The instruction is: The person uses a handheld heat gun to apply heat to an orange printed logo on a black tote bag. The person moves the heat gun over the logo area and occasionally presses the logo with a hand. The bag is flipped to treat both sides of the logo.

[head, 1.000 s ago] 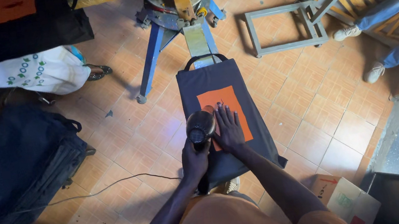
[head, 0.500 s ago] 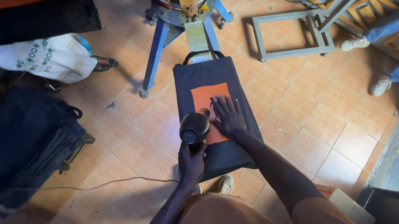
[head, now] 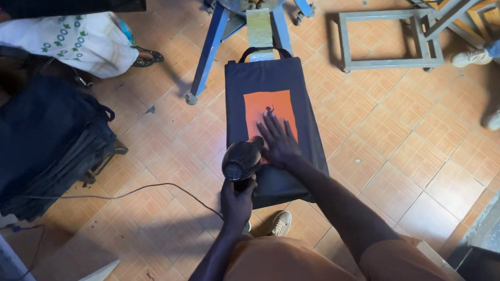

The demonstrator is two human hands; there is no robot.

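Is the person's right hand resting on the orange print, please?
Yes, the right hand lies flat on the orange print of the dark tote bag.

The bag (head: 274, 131) is black with an orange rectangular print (head: 269, 113), the heat gun (head: 241, 161) is black, the floor tiles (head: 391, 135) are orange-brown, the stand legs (head: 211, 42) are blue, and the cloth (head: 69, 38) is white with a green pattern.

A stack of black bags (head: 32, 146) lies at nine o'clock on the tiled floor (head: 392, 147). A grey metal frame (head: 388, 38) sits at two o'clock, with another person's pale shoes (head: 498, 117) at three.
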